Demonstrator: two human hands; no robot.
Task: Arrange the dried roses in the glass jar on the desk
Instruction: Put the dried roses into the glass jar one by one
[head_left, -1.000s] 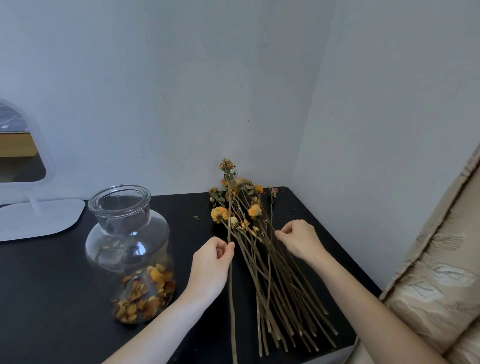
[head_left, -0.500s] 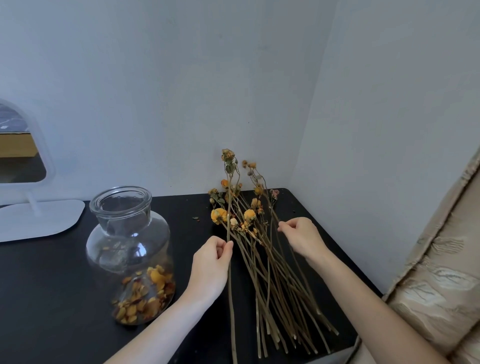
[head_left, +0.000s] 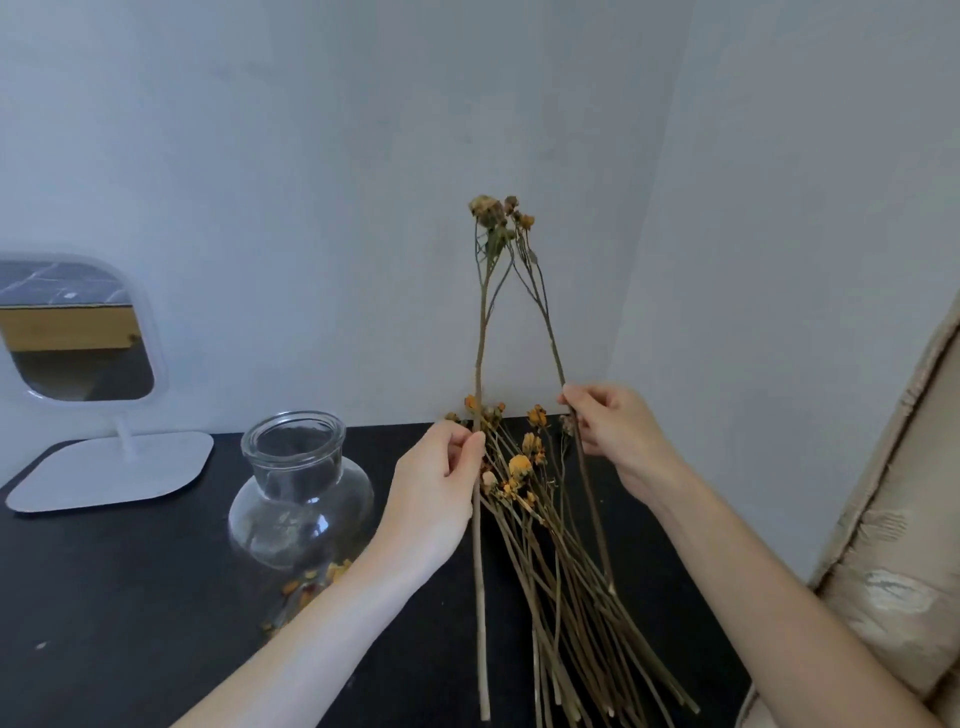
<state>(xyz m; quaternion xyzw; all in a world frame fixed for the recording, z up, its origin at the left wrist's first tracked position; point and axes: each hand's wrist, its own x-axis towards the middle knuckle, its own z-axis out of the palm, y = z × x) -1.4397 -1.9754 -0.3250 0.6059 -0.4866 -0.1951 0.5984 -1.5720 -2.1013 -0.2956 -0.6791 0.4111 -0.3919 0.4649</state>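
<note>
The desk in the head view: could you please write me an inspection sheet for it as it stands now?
Surface: black desk, dark and matte.
Job's things: glass jar upright and open, dried petals at its bottom, no stems in it; pile of dried roses lying to its right.
Clutter: stand mirror at left rear; one pale speck near the front.
Grippers: left hand pinches the left stem; right hand pinches the right stem; both stems stand above the pile, heads close together.
Cables: nothing seen.
Surroundings: pale walls meeting in a corner; beige patterned fabric at right.
</note>
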